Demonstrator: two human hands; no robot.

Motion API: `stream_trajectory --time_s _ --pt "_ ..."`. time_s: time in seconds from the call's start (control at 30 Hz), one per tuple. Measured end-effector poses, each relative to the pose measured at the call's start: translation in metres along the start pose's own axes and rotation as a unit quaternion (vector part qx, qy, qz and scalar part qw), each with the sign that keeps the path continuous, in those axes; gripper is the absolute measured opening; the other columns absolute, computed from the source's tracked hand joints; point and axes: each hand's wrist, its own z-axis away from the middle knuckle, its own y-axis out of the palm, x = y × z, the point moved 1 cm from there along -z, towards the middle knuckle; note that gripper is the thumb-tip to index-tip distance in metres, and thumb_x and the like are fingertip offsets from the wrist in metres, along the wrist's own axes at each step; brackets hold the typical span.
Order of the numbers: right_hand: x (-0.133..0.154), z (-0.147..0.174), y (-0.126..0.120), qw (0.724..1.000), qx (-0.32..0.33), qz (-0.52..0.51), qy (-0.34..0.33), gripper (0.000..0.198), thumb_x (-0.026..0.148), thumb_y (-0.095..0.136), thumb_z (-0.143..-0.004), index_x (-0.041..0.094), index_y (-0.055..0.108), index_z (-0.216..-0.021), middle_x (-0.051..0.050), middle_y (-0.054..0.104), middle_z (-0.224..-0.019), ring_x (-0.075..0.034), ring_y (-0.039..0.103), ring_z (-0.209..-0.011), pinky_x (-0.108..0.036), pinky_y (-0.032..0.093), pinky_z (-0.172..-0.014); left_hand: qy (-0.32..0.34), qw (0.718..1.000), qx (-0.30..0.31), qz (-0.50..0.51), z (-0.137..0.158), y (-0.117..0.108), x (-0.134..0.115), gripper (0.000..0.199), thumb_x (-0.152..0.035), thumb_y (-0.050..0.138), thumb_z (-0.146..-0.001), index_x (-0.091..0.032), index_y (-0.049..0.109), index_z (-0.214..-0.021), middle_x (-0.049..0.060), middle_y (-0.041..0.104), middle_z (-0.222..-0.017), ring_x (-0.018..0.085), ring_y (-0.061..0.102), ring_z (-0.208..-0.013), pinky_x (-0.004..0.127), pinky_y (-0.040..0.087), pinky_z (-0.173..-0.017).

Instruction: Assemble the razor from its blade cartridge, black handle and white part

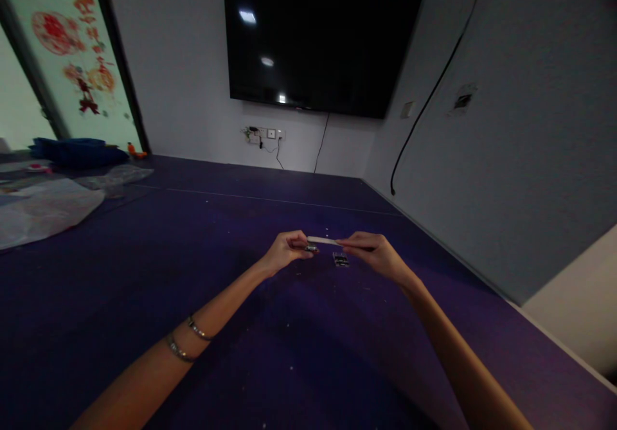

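Note:
Held level between my two hands is a thin, pale flat strip (322, 240); its exact kind is too small to make out. My left hand (288, 250) is closed, with a small shiny greenish piece (312, 248) pinched between thumb and fingers just below the strip's left end. The fingers of my right hand (373, 251) pinch the strip's right end. On the dark purple surface (308, 340), below and between the hands, lies a small dark rectangular item with a clear border (340, 259). Two bracelets circle my left forearm.
Crumpled clear plastic (53, 205) and a dark blue cloth-like bundle (80, 152) lie at the far left, near a small orange object (135, 151). A television (318, 38) hangs on the back wall above sockets and cables. A black cable (429, 102) runs down the right wall.

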Motion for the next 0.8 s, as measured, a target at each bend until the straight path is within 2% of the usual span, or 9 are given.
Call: stream_trajectory --time_s 0.1,0.3,0.5,0.67,0.8 --pt "-0.0020 0.0008 -0.0013 1.000 -0.013 0.005 0.003 0.025 0.033 0.056 -0.080 0.024 0.068 -0.101 -0.005 0.065 -0.081 -0.014 0.059 -0.072 -0.027 0.046 -0.064 0.005 1.000 0.004 -0.004 0.0003 -0.0004 0.0000 0.022 -0.011 0.072 -0.057 -0.013 0.053 -0.068 0.005 0.069 -0.080 0.017 0.064 -0.080 0.031 0.047 -0.075" --pt "-0.0007 0.0001 0.0005 1.000 0.012 -0.022 -0.014 0.025 0.035 0.057 -0.080 0.025 0.068 -0.100 -0.005 0.066 -0.081 -0.014 0.059 -0.072 -0.027 0.046 -0.063 -0.006 1.000 -0.006 -0.011 -0.0009 -0.0006 -0.0013 0.021 -0.011 0.072 -0.056 -0.014 0.055 -0.068 0.004 0.069 -0.079 0.016 0.064 -0.078 0.030 0.047 -0.074" --pt "-0.0061 0.0009 -0.0006 1.000 -0.026 -0.004 0.000 0.025 0.035 0.058 -0.079 0.025 0.068 -0.100 -0.005 0.065 -0.080 -0.014 0.059 -0.071 -0.027 0.046 -0.063 -0.001 1.000 -0.005 0.007 -0.0007 -0.0015 0.0010 0.022 -0.010 0.072 -0.056 -0.014 0.054 -0.068 0.005 0.070 -0.078 0.017 0.064 -0.079 0.031 0.046 -0.076" --pt "0.0009 0.0008 -0.0004 1.000 0.014 -0.018 -0.010 0.024 0.032 0.057 -0.080 0.025 0.068 -0.101 -0.005 0.065 -0.081 -0.014 0.059 -0.072 -0.027 0.046 -0.063 -0.009 1.000 -0.007 0.006 -0.0006 -0.0007 0.0007 0.022 -0.010 0.072 -0.056 -0.014 0.055 -0.069 0.005 0.069 -0.078 0.016 0.064 -0.077 0.029 0.047 -0.073" --pt "-0.0017 0.0008 -0.0011 1.000 -0.016 -0.001 0.002 0.023 0.032 0.058 -0.080 0.025 0.068 -0.099 -0.005 0.065 -0.082 -0.014 0.059 -0.072 -0.028 0.047 -0.065 -0.004 1.000 -0.006 0.011 0.0002 0.0003 -0.0024 0.022 -0.010 0.072 -0.057 -0.014 0.054 -0.069 0.005 0.070 -0.078 0.016 0.064 -0.077 0.028 0.046 -0.071"
